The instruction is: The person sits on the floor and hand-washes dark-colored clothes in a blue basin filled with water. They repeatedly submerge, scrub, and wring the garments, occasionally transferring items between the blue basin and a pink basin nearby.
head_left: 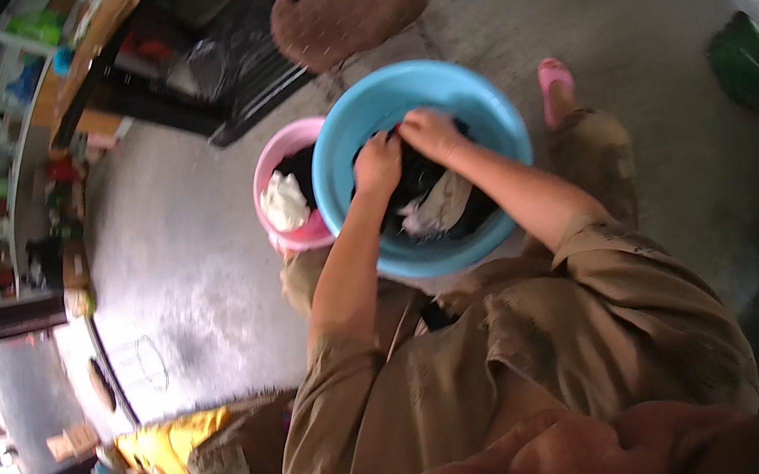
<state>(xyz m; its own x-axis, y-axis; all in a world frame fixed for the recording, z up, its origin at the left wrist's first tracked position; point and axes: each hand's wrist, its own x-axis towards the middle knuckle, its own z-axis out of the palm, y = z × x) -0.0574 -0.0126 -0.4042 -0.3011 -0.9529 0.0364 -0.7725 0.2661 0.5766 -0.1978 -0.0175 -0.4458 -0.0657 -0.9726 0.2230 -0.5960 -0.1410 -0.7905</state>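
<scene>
Between my legs stands a large round blue basin (486, 93). Dark wet-looking cloth (419, 172) lies in it, with a pale greyish cloth (443, 205) on the near side. Both hands are inside the basin, close together. My left hand (379, 164) is closed on the dark cloth. Beside it my right hand (431, 133) is also closed on that cloth, its fingers curled under and slightly blurred. Left of the blue basin, touching or just behind its rim, sits a smaller pink basin (261, 171) holding a white cloth (283, 202) and black cloth (298, 166).
A brown padded stool (348, 11) stands just beyond the basins, beside a black-framed stand (258, 96). Shelves (34, 176) with clutter line the left. My foot wears a pink slipper (553, 76). A dark green bag-like thing (748, 67) is at the right.
</scene>
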